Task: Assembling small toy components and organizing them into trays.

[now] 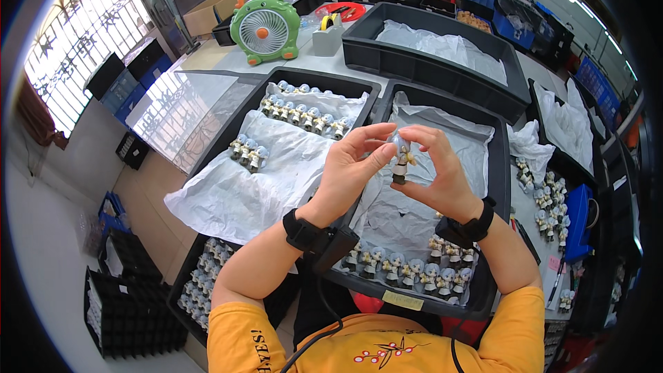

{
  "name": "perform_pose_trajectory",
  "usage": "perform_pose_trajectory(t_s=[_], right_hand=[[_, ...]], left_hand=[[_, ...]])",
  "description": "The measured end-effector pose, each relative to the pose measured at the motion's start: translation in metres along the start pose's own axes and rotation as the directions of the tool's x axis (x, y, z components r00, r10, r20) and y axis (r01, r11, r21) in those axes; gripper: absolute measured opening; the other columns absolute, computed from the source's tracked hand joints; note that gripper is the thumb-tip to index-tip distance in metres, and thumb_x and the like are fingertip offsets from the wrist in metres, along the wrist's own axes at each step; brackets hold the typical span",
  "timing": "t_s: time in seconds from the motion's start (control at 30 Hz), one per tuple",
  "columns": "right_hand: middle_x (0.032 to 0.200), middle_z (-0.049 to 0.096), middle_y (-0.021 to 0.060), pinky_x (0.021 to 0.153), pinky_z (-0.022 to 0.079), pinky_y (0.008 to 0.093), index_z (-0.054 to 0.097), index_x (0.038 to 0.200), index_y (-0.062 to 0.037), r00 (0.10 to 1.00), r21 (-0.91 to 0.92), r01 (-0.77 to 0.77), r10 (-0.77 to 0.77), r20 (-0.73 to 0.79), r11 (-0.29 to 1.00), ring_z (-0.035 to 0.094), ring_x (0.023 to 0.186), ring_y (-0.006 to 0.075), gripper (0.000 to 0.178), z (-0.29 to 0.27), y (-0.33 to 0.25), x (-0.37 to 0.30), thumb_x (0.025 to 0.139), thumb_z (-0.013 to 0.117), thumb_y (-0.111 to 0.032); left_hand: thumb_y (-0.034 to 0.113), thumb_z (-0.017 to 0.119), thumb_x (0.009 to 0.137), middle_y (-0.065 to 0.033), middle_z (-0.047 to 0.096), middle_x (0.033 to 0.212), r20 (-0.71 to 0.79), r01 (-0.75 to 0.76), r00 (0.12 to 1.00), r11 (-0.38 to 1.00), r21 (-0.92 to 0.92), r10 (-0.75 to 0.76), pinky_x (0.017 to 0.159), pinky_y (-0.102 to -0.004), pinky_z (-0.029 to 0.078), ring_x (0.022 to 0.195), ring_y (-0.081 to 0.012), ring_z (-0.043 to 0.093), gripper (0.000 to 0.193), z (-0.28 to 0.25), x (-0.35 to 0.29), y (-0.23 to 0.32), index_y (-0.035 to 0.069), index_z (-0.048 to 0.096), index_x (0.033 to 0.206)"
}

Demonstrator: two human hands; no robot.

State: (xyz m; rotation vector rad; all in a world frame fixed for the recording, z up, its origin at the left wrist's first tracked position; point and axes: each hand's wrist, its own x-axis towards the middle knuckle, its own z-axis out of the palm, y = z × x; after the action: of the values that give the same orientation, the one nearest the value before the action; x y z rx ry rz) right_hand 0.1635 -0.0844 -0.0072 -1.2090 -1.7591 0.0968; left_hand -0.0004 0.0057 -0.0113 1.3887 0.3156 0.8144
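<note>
A small figurine with pale blue hair, a white-and-gold outfit and a dark base is held upright between my hands, above the middle tray. My right hand grips it, fingers at the head and thumb by the base. At the head's other side, my left hand closes its thumb and fingertips on it. Below, the black tray is lined with white paper and has rows of similar figurines along its near end. Another black tray to the left holds more figurines on paper.
A green fan and a tape dispenser stand at the back. Behind the middle tray lies a large black bin with paper inside. Loose figurines and a blue container are at right; another filled tray sits low at left.
</note>
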Motion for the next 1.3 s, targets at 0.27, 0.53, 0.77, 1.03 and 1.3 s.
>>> perform_pose_trajectory(t_s=[0.27,0.53,0.77,1.03,1.3], right_hand=[[0.113,0.049,0.0108,0.088,0.041,0.0383,0.048,0.118,-0.0088,0.991,-0.165,0.13,-0.131,0.004,0.978,0.047,0.103,0.0304,0.067,0.003,-0.006,0.0,0.058,0.077,-0.007],[0.118,0.047,0.0111,0.091,0.04,0.0368,0.037,0.13,-0.0072,0.996,0.021,0.042,-0.041,-0.08,0.999,0.048,0.107,0.0267,0.086,0.002,-0.007,-0.002,0.057,0.082,-0.013],[0.115,0.05,0.0103,0.092,0.039,0.0367,0.037,0.13,-0.0075,0.995,-0.005,0.033,-0.034,-0.098,0.999,0.049,0.106,0.0259,0.09,0.001,-0.008,-0.002,0.054,0.084,-0.014],[0.114,0.053,0.0078,0.089,0.038,0.0391,0.044,0.126,-0.0093,0.955,-0.179,0.249,-0.272,-0.119,0.952,0.048,0.105,0.028,0.084,0.007,-0.005,-0.001,0.053,0.084,-0.014],[0.116,0.052,0.0084,0.091,0.038,0.0384,0.041,0.129,-0.0082,0.976,-0.071,0.146,-0.155,-0.154,0.987,0.047,0.106,0.0283,0.09,0.004,-0.01,-0.002,0.051,0.086,-0.017]], left_hand=[[0.009,0.068,0.08,-0.0061,0.05,0.117,0.07,-0.121,0.992,0.949,0.293,0.105,0.086,-0.0271,0.047,0.103,-0.0114,0.051,0.052,0.011,-0.005,0.007,0.001,0.045,0.126],[0.006,0.046,0.091,-0.0106,0.051,0.122,0.21,0.165,0.974,0.904,-0.395,-0.086,0.092,-0.0334,0.045,0.108,-0.0184,0.054,0.043,0.003,0.0,0.008,0.0,0.037,0.133],[0.012,0.045,0.094,-0.0096,0.053,0.121,0.224,0.191,0.969,0.883,-0.428,-0.101,0.092,-0.0327,0.045,0.108,-0.0175,0.054,0.041,0.004,0.0,0.006,0.001,0.038,0.133],[0.029,0.046,0.095,-0.0098,0.053,0.119,0.283,0.226,0.945,0.953,-0.203,-0.164,0.088,-0.0338,0.047,0.106,-0.018,0.055,0.045,0.001,-0.003,0.004,0.005,0.039,0.133],[0.03,0.039,0.097,-0.0142,0.049,0.123,0.366,0.309,0.921,0.822,-0.479,-0.134,0.09,-0.0354,0.046,0.106,-0.0248,0.055,0.045,0.008,-0.002,0.012,0.005,0.035,0.134]])
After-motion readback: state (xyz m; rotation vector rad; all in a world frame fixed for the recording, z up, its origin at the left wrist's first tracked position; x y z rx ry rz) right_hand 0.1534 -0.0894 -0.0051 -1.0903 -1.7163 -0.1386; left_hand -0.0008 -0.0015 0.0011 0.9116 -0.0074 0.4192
